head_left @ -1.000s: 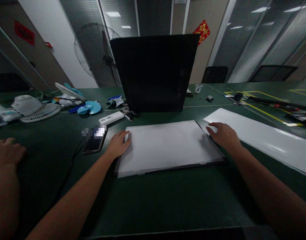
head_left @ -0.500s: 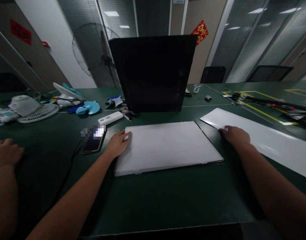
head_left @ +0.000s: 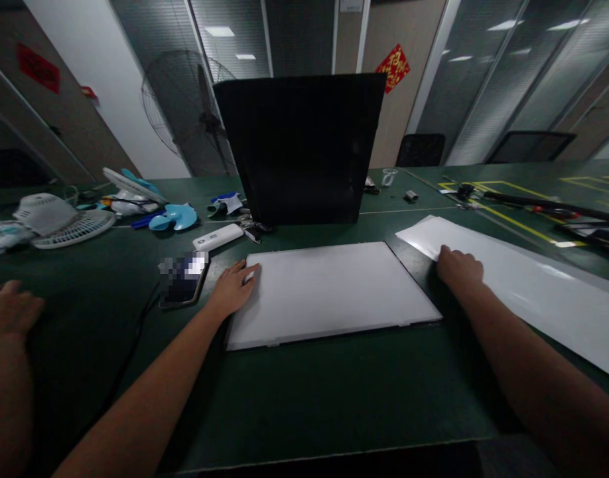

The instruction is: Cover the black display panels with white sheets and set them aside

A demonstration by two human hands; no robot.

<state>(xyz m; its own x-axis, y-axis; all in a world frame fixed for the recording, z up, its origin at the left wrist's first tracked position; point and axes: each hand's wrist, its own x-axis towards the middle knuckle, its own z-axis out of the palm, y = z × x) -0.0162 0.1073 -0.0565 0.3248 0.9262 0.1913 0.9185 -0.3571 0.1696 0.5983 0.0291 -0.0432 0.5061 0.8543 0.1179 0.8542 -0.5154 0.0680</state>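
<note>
A white rectangular panel (head_left: 329,292) with a thin dark edge lies flat on the green table in front of me. My left hand (head_left: 232,287) rests on its left edge, fingers stretched out over the white surface. To the right, a glossy white sheet (head_left: 528,285) lies at a slant, its near corner beyond the frame. My right hand (head_left: 458,269) is closed at the sheet's near left edge, the thumb and fingertips pinching it. A greyish strip shows along the sheet's far edge; whether it is a second layer I cannot tell.
A large black panel (head_left: 299,153) stands upright behind the white panel. A phone (head_left: 185,279), a white stick-shaped device (head_left: 218,237), blue fan blades (head_left: 174,218) and a white fan grille (head_left: 75,229) lie leftward. Another person's hand (head_left: 10,309) rests at far left. A clear cup (head_left: 389,176) stands behind.
My right hand has turned and drawn slightly nearer with the sheet's edge, and the sheet's near side has shifted toward me. My left hand stays on the panel.
</note>
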